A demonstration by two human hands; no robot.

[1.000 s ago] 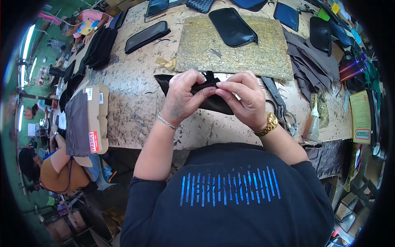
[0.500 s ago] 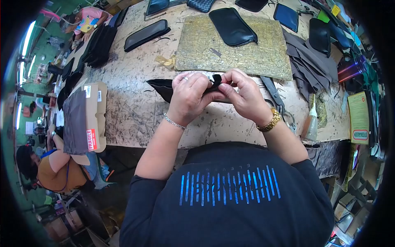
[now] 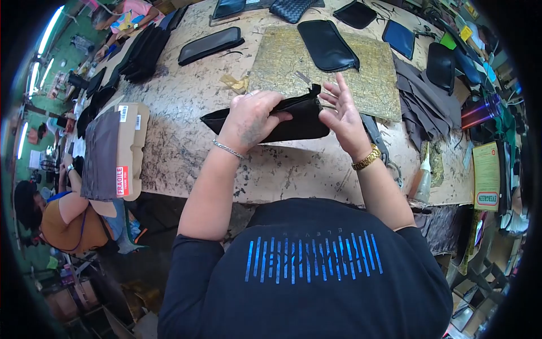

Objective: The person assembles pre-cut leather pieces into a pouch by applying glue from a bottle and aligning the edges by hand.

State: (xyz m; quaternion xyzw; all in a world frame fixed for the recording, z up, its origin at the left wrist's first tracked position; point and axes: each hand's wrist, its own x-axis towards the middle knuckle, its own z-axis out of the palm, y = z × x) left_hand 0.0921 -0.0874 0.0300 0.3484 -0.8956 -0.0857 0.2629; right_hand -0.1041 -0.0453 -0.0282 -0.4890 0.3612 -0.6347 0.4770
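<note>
1. Since a second ago the right hand (image 3: 341,116) has left the pinch it shared with the left hand (image 3: 251,118). The black pouch (image 3: 296,121) now shows at full length between them.
2. The scarred tabletop (image 3: 180,107) carries a gold-coloured mat (image 3: 344,79) just beyond the hands.
3. A cardboard box (image 3: 135,141) labelled FRAGILE sits at the left edge.
4. A dark case (image 3: 327,45) lies on the mat.
5. The black pouch is held over the tabletop's middle, lying lengthwise.
6. The left fingers are closed over the pouch's top edge, gripping it. The right fingers are spread open, with the thumb side at the pouch's right end.
7. A gold watch (image 3: 367,158) circles the right wrist.
</note>
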